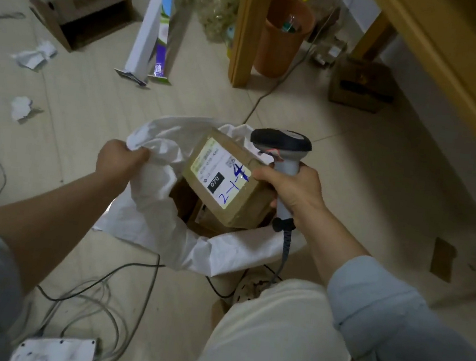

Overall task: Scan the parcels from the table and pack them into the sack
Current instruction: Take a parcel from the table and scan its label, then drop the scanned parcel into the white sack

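A white woven sack (165,231) stands open on the floor in front of me. My left hand (120,161) grips its left rim and holds the mouth open. My right hand (292,189) holds both a grey and black barcode scanner (282,146) by its handle and a brown cardboard parcel (227,185), pinched at its right edge. The parcel has a white label with blue handwriting and hangs tilted over the sack's mouth. Other brown parcels (197,214) lie inside the sack beneath it.
The wooden table (452,56) runs along the right, one leg (247,33) behind the sack. An orange bin (283,34), cardboard boxes (79,2) and crumpled paper (34,56) lie on the tiled floor. Cables (99,292) and a white power strip (54,352) lie near my feet.
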Demonstrator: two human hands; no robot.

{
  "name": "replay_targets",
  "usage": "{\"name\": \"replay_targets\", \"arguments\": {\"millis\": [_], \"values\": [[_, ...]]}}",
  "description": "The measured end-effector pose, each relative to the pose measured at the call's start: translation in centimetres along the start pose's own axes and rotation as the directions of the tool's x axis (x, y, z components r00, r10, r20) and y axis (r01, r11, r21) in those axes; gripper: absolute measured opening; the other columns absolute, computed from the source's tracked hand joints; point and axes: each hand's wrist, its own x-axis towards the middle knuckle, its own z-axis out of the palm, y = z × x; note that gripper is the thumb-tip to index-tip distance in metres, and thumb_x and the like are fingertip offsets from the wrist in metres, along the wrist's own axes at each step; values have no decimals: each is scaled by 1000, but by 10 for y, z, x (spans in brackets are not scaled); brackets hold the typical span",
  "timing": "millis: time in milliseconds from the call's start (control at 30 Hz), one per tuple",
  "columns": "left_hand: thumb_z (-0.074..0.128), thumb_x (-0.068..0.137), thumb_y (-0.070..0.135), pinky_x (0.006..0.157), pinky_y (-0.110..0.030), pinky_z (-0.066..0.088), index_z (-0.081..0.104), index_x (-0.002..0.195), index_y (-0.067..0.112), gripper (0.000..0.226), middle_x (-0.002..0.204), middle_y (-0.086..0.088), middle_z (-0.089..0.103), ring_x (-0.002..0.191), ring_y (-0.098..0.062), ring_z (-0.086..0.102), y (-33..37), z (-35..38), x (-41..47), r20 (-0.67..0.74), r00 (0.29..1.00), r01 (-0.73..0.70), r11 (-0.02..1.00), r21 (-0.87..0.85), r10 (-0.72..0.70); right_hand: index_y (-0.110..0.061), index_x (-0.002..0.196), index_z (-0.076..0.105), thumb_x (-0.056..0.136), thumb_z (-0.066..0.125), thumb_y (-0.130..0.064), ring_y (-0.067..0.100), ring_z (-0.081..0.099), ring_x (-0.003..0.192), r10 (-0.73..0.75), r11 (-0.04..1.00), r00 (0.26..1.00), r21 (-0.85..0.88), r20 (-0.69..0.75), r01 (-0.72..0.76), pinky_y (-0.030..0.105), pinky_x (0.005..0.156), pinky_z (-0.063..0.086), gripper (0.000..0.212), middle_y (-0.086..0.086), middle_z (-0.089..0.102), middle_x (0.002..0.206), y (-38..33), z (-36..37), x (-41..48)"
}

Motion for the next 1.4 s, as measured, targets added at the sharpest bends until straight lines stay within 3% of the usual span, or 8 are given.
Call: {"name": "replay_targets", "arguments": {"millis": [233,467,567,667,767,900,1167,1400], "values": [[59,89,35,58,-31,34,53,74,2,36,66,-6,48,71,-27,50,-6,0,6,32,997,-70,992,105,67,-16,97,63,63,81,-40,17,65,66,46,948,993,-317,109,-9,30,58,57,46,1,67,87,-9,47,8],[65,88,34,61,-32,33,40,63,13,41,64,-2,45,72,-26,48,-8,-3,10,113,982,-178,954,240,154,-16,97,59,70,79,-40,18,64,63,12,945,996,-326,91,19,20,49,52,41,4,68,92,-2,95,26],[66,86,32,63,-32,34,42,66,11,38,66,-3,47,74,-28,50,-8,-4,11,131,978,-192,938,288,160,-18,93,57,72,79,-43,28,63,92,-1,951,998,-308,67,22,36,78,55,39,11,63,110,16,115,30],[67,85,32,68,-33,39,48,89,10,30,85,-6,54,82,-28,52,-7,-2,16,152,978,-184,941,284,145,-17,98,56,76,76,-39,25,56,101,18,984,999,-180,31,-12,31,84,44,37,9,56,117,27,117,22],[65,86,41,70,-35,44,57,96,4,39,89,-10,59,85,-30,57,-6,-1,23,204,969,-195,938,285,139,-18,97,48,82,72,-27,19,54,91,102,992,989,59,109,-109,28,79,42,30,-3,55,90,33,114,12],[64,88,35,76,-43,48,61,102,0,38,95,-17,63,90,-35,59,1,1,23,256,950,-242,940,241,179,-17,98,50,83,71,-22,19,56,88,217,968,934,58,283,-243,32,78,46,26,-2,54,88,33,131,6],[64,89,34,71,-37,42,54,93,4,31,92,-14,57,86,-29,54,2,-3,19,246,964,-181,921,345,98,-8,121,55,60,82,-26,31,63,91,365,876,870,194,331,-441,50,90,52,69,16,64,104,42,135,10],[64,87,39,86,-46,45,37,133,5,63,121,-22,52,108,-40,52,27,7,-13,169,970,-232,865,445,173,-3,92,61,89,66,-14,24,68,73,299,790,883,426,362,-442,33,69,58,13,17,70,83,32,77,-8]]}}
